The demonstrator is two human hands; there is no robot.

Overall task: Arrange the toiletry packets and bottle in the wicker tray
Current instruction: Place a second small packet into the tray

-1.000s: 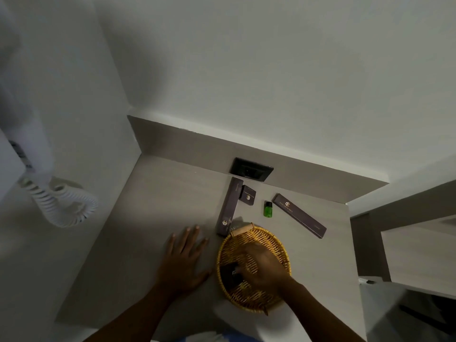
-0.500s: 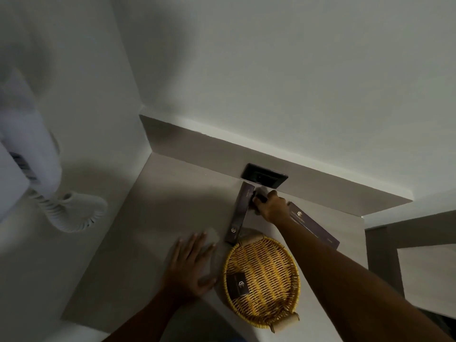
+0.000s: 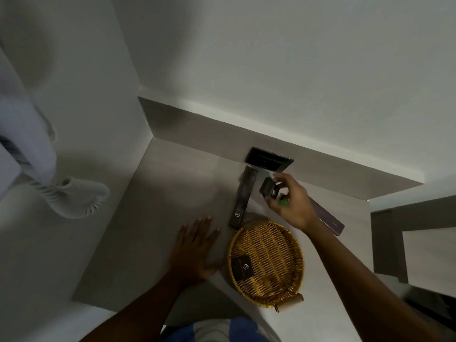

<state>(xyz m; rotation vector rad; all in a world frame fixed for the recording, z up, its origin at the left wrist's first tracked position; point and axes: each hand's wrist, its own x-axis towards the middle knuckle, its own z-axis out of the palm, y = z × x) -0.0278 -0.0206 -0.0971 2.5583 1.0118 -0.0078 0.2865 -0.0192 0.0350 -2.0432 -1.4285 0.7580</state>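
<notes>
A round wicker tray [image 3: 283, 287] sits on the grey counter near its front edge, with one small dark square packet [image 3: 242, 267] lying in its left part. My right hand [image 3: 292, 203] is raised behind the tray, shut on a second small dark packet [image 3: 267, 190]. A bit of the green bottle [image 3: 283, 201] shows under that hand's fingers. A long dark packet [image 3: 243, 197] lies on the counter left of the hand. Another long packet [image 3: 328, 218] lies to the right, partly hidden by my wrist. My left hand [image 3: 195, 245] rests flat on the counter, left of the tray.
A dark wall socket [image 3: 269, 159] sits in the backsplash behind the packets. A white wall-mounted hair dryer with a coiled cord [image 3: 74, 198] hangs at the left. The counter ends at the right by a lower shelf [image 3: 414, 243].
My right hand left the first packet in the tray, reached to the back of the counter, and has lifted the second small packet off the surface. The left hand stayed flat.
</notes>
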